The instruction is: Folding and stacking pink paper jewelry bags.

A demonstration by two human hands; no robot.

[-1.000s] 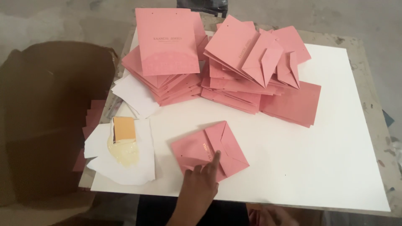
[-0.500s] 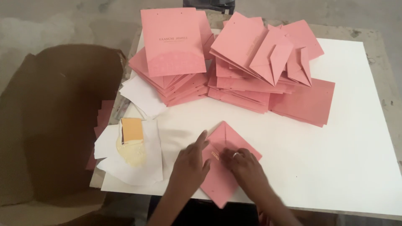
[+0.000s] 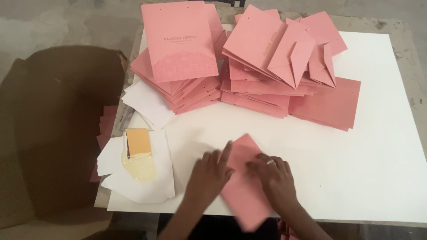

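Note:
A flat pink paper bag point(image 3: 243, 191) lies tilted at the near edge of the white table point(image 3: 364, 173), its lower corner hanging past the edge. My left hand point(image 3: 209, 173) rests flat on the bag's left side, fingers spread. On the bag's right side my right hand point(image 3: 275, 178), with a ring on one finger, presses down with its fingers curled. Both hands hold the bag against the table. Behind them stand two heaps of pink paper bags, the left pile point(image 3: 180, 58) and the right pile point(image 3: 284, 62).
At the left edge lies white paper point(image 3: 142, 178) with a pale yellowish glue blob and an orange card point(image 3: 138, 142) on it. More white sheets point(image 3: 149, 104) sit by the left pile. A brown cardboard box point(image 3: 58, 129) stands on the floor to the left.
My right hand has joined the left on the pink bag. The bag's open flaps have been folded shut and the bag has turned and slid toward the near edge.

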